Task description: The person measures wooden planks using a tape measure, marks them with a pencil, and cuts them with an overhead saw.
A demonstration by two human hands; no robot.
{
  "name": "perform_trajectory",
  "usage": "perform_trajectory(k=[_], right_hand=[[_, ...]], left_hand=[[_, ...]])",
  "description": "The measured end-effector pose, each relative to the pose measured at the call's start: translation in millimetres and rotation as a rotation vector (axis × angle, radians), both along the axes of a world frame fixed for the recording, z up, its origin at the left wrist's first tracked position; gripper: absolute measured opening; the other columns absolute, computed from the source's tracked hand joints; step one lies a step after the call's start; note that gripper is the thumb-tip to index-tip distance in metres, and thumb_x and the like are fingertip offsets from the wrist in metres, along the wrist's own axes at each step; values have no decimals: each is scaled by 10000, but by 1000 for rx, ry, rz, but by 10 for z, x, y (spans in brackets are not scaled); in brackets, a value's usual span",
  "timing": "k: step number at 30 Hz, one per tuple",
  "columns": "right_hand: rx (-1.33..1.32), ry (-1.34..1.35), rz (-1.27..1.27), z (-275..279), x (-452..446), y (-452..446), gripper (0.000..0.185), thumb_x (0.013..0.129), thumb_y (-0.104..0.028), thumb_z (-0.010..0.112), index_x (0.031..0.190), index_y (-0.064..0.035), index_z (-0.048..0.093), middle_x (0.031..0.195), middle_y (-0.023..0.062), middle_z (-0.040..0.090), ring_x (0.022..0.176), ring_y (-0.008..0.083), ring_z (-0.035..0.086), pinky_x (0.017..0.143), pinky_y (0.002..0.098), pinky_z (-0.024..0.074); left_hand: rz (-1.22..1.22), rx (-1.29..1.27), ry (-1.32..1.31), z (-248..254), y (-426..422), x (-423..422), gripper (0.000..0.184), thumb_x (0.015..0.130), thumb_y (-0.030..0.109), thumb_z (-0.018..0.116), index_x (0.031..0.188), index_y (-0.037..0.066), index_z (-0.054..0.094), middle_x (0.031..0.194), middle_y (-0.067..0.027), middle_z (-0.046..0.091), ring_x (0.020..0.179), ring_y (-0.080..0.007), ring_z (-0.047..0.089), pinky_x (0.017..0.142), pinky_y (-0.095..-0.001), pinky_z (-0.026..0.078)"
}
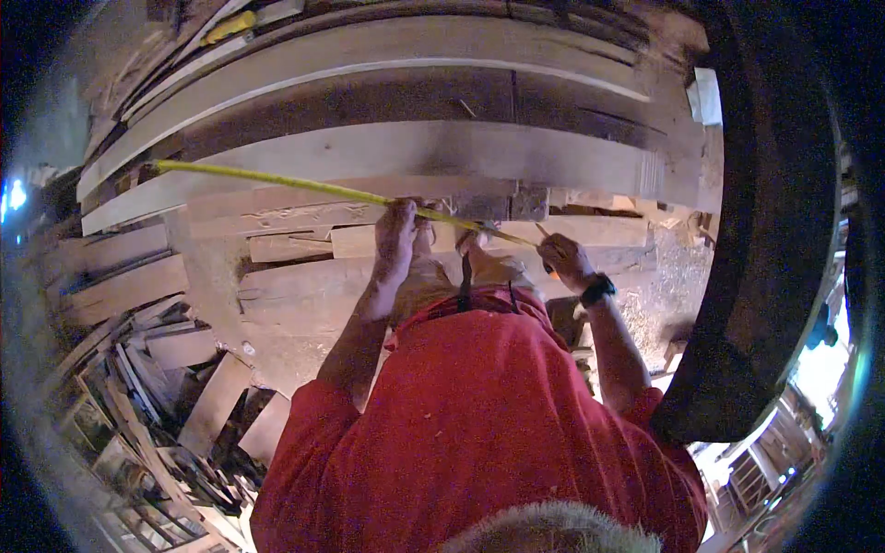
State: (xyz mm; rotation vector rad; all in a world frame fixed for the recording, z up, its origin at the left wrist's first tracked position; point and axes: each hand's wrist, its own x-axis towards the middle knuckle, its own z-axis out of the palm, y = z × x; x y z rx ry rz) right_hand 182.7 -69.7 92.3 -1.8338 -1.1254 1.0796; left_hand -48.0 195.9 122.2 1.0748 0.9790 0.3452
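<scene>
The left fingers (403, 210) are bent together around the yellow measuring tape (277, 181), which runs out past them on both sides. Its far end lies well out to the left of these fingers, beside the left part of a long pale board (369, 152); whether the tape touches the wood there cannot be told. To the right of the left fingers the tape slopes gently down to the right fingers (553, 247), which are curled in and clamped on its other end. A small orange patch (550, 272) shows just below the right fingers, and a thin stick (541, 229) juts up just above them. A dark watch (597, 289) sits on the wrist behind these fingers.

Beyond both sets of fingers, the long pale board forms the nearest broad surface, with a second board (396, 41) farther off and a dark gap between them. A white block (707, 97) stands beyond the right fingers, off to their right. The red shirt (479, 415) fills the space behind the fingers. Well to the left and behind the left fingers, wood offcuts (217, 401) lie in a jumbled heap. Pale shavings (680, 276) cover the floor to the right of the right fingers, and bright light (820, 364) comes in farther right.
</scene>
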Motion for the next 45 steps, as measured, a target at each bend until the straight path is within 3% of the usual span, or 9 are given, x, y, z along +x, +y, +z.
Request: perform_trajectory(k=[7,14,15,20,24,26,28,32,45], right_hand=[[-81,-982,309,-892,430,-1576,222,707,-89,666,922,-101,614,854,129,598,843,297,569,752,449,458],[-226,-453,141,-198,601,-1946,255,866,-204,594,668,-59,523,631,77,515,595,222,513,542,384,390],[-385,-409,49,-350,624,-1998,195,603,-63,684,671,-133,515,572,57,515,614,252,561,529,396,435],[-433,-354,56,-377,487,-1286,205,596,-59,686,778,-117,613,758,85,609,744,251,605,612,357,473],[486,-967,431,-51,98,27,194,849,-175,634,737,-55,530,594,38,500,546,132,502,496,312,400],[-203,217,-278,52,-178,375,166,854,-148,619,740,-59,536,630,63,507,615,169,540,527,346,424],[-334,276,-230,254,-346,851,161,860,-140,602,736,-62,537,634,90,490,652,207,561,536,374,427],[279,-1151,482,-293,-229,892,138,857,-170,597,773,-61,577,632,91,488,620,197,532,538,362,415],[256,-834,364,478,-465,1453,134,816,-156,603,785,-26,596,630,78,555,541,178,539,499,337,427]], left_hand=[[401,134,-217,-63,1427,-474,327,945,359,569,1039,48,606,912,-99,675,837,-211,683,731,-353,552],[830,280,-124,84,3344,-1681,216,919,292,559,940,79,591,791,-77,673,656,-169,655,579,-322,555],[900,275,-160,154,3448,-1777,246,924,309,561,980,71,582,806,-76,669,654,-173,643,561,-307,536],[948,358,-429,240,3502,-1926,195,939,242,566,1009,60,581,857,-82,653,667,-191,624,578,-304,534],[960,273,-466,258,3252,-1667,180,950,216,557,1035,59,580,853,-85,646,703,-196,639,592,-308,542],[981,222,-460,235,3145,-1529,182,952,212,550,1041,55,574,866,-89,652,718,-196,648,607,-318,556],[971,168,-469,303,3042,-1407,180,959,203,537,1050,52,566,879,-89,658,716,-195,653,620,-327,569],[928,247,-472,241,3091,-1380,243,966,215,528,1111,26,572,942,-106,657,735,-225,656,651,-332,573],[971,243,-526,-46,3459,-1726,256,965,202,529,1112,-3,571,962,-122,663,740,-221,648,636,-326,559]])
